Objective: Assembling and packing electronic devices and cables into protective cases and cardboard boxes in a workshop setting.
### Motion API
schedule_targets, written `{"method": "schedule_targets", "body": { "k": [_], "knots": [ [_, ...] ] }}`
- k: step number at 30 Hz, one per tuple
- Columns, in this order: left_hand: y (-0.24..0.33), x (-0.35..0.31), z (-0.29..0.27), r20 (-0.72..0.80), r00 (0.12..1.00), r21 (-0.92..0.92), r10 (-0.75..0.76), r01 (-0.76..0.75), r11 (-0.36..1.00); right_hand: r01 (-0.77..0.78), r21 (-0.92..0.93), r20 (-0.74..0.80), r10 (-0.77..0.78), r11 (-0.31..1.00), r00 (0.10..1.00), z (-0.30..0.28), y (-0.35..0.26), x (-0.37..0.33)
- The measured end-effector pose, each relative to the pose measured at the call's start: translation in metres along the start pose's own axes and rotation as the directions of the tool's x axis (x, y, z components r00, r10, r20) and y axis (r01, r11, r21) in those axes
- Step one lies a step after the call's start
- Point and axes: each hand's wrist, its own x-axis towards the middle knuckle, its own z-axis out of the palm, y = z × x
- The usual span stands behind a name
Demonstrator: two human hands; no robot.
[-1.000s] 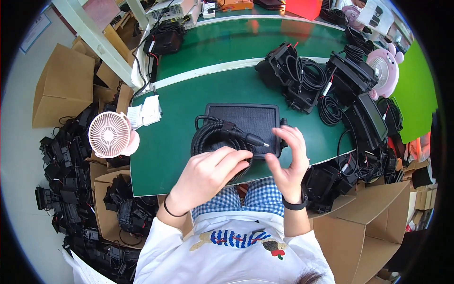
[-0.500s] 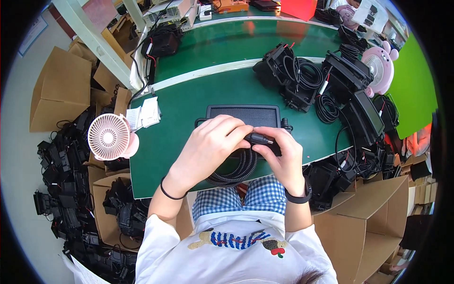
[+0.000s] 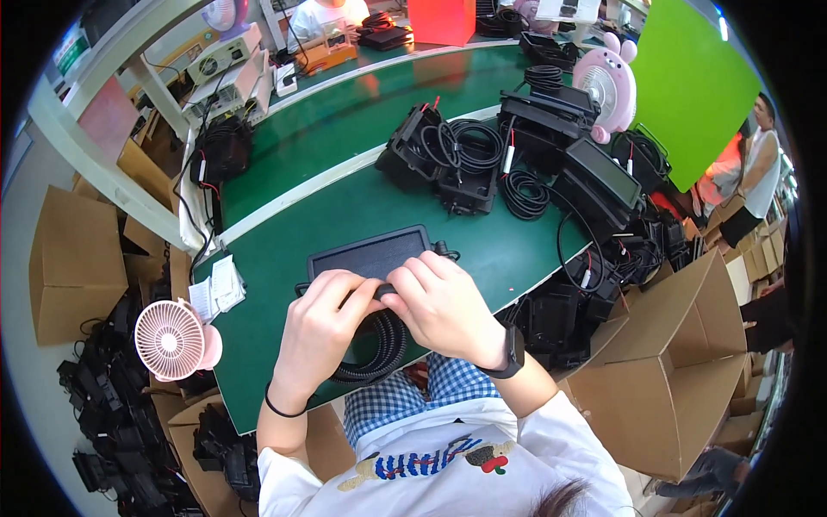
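Note:
Above my lap, at the near edge of the green table (image 3: 284, 250), both hands meet on a black cable connector (image 3: 384, 291). My left hand (image 3: 326, 317) pinches one end of it. The fingers of my right hand (image 3: 441, 303) close over the other end and hide most of it. Below the hands hangs a coil of ribbed black cable (image 3: 379, 351). Just beyond them lies a flat black rectangular device (image 3: 370, 248) with a framed face, its lower part covered by my fingers.
To the right sit several black devices with coiled cables (image 3: 469, 155) and a pink animal-eared fan (image 3: 606, 90). Another pink fan (image 3: 170, 339) and white papers (image 3: 220, 287) are at the left. Open cardboard boxes (image 3: 663, 370) flank the table. People stand at the far right.
The view has swung to the right. My right hand has closed over the connector, whose metal tip was showing before. My left hand still holds its end.

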Motion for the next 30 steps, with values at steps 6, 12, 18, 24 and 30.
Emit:
{"method": "schedule_targets", "body": {
  "k": [6, 12, 18, 24, 30],
  "knots": [
    [-0.004, 0.002, 0.006, 0.019, 0.999, 0.039, -0.038, 0.037, 0.999, -0.199, 0.109, 0.125, 0.185, 0.974, 0.975, -0.003, 0.0, 0.008],
    [-0.037, 0.017, 0.007, 0.1, 0.956, -0.27, -0.276, 0.293, 0.917, -0.084, 0.072, -0.136, 0.093, 0.994, 0.986, -0.001, -0.008, 0.021],
    [-0.064, 0.026, 0.014, 0.109, 0.84, -0.028, -0.532, 0.538, 0.843, 0.133, 0.138, 0.06, -0.142, 0.981, 0.988, 0.001, -0.024, 0.005],
    [-0.06, 0.023, 0.015, 0.078, 0.853, -0.186, -0.515, 0.52, 0.834, 0.101, 0.155, 0.049, -0.11, 0.983, 0.993, 0.019, -0.01, 0.008],
    [-0.07, -0.021, 0.023, -0.015, 0.815, -0.497, -0.58, 0.497, 0.711, 0.191, 0.182, 0.086, -0.209, 0.964, 0.974, 0.009, 0.008, 0.01]
  ]
}}
